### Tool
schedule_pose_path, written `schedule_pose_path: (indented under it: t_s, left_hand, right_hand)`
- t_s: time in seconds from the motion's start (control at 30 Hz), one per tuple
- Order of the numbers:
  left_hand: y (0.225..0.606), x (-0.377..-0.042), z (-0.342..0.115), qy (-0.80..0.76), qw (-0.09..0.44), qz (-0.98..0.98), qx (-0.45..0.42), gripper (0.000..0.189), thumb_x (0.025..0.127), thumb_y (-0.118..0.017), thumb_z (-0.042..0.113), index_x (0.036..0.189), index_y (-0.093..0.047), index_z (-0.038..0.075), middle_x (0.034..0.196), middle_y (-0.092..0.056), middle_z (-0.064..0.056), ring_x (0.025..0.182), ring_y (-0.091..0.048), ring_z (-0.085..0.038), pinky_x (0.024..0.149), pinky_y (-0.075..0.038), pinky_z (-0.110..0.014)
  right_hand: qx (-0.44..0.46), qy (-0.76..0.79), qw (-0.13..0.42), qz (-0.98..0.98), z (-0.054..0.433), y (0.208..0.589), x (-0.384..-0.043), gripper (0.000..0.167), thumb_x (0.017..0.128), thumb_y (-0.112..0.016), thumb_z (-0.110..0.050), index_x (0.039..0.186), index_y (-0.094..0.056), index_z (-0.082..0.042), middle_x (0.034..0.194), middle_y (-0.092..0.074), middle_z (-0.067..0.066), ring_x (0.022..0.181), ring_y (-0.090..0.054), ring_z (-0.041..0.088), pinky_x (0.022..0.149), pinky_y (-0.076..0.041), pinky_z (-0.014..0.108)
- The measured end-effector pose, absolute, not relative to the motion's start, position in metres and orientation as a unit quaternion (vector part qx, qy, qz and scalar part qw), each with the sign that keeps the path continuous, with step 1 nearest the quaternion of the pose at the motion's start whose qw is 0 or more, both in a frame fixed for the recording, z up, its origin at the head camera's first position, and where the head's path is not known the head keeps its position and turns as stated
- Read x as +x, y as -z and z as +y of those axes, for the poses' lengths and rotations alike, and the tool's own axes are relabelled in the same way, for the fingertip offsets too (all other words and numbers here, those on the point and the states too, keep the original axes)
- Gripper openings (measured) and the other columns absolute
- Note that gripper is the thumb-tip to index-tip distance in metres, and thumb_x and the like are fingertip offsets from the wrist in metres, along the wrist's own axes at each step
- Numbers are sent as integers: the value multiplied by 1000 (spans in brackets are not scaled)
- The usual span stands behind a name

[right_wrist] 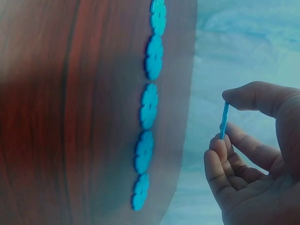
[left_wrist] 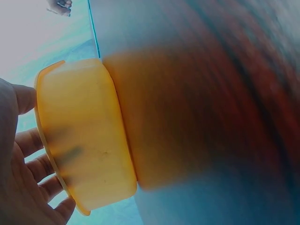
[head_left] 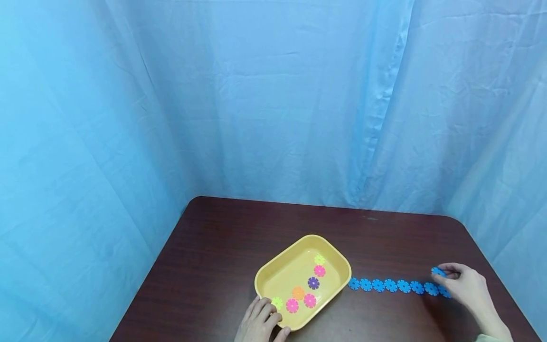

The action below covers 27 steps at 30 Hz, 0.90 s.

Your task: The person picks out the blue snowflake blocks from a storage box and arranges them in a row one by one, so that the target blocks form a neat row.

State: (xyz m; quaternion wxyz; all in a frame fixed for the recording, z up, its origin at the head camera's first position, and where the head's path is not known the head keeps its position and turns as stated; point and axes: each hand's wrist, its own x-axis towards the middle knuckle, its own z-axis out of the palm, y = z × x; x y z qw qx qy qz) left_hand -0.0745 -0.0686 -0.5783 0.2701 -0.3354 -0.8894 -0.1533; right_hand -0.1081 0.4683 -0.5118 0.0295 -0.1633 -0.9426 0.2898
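My left hand (head_left: 258, 319) grips the near-left rim of a yellow plastic basin (head_left: 333, 300); in the left wrist view, dark finger shadows show through the basin's wall (left_wrist: 89, 140). Inside the basin lie several notched snowflake discs: a purple disc (head_left: 313, 283), an orange disc (head_left: 297, 293), and pink and yellow-green ones. Over on the right, my right hand (head_left: 467, 286) pinches a blue snowflake disc (right_wrist: 224, 120) between thumb and fingers, raised above the table. Below it runs a row of blue snowflake discs (head_left: 391, 285), its right end partly hidden by the hand.
The dark brown wooden table (head_left: 239, 228) has rounded far corners. Light blue curtains (head_left: 273, 104) hang behind it and on both sides. The blue row begins close beside the basin's right edge and stretches rightward.
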Motion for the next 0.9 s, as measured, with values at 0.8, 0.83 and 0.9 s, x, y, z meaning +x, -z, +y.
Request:
schedule_pose_path:
  t_s: [0.8,0.83,0.9]
  left_hand:
    - [576,-74,-69,151,243,-898,-334,21,88,-72,44,85,-63,25,92,-52,11,104,-53,-14,94,-49,-48]
    - [576,-74,-69,151,243,-898,-333,21,88,-72,44,85,-63,25,92,-52,11,104,-53,-14,94,-49,-48]
    - [576,-74,-69,153,242,-899,-332,21,89,-71,44,85,-63,25,92,-52,11,104,-53,-14,95,-49,-48]
  right_hand:
    - [-281,-266,38,-921,515,547,-95,58,85,-75,-35,110,-61,16,88,-67,24,81,-62,39,64,-50,48]
    - [-290,-263,38,-919,516,548,-95,58,85,-75,-34,109,-61,16,90,-66,26,84,-61,41,66,-50,50]
    - [-301,-256,36,-918,519,549,-94,56,84,-75,-33,109,-61,16,94,-65,29,89,-58,45,70,-49,52]
